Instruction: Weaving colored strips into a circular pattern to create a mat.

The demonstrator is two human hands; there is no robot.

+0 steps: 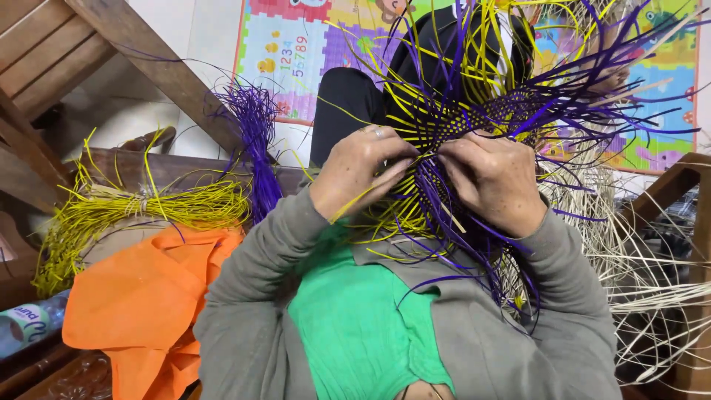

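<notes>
While I look down from the head camera, my left hand (361, 172) and right hand (495, 181) both pinch yellow and purple strips of the woven piece (474, 118), held above my lap. Beside my left arm lies a yellow strip bundle (133, 207) on an orange cloth (141, 296).

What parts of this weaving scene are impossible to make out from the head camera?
- Fingertips of the left hand and right hand: buried in the purple and yellow weave, so each grip is unclear.
- Person behind the weave: mostly screened by loose strands.
- Bottle: cut off by the left edge.
- Pale strands: run off the right edge.
- Yellow bundle: its far end hides under the orange cloth.
</notes>
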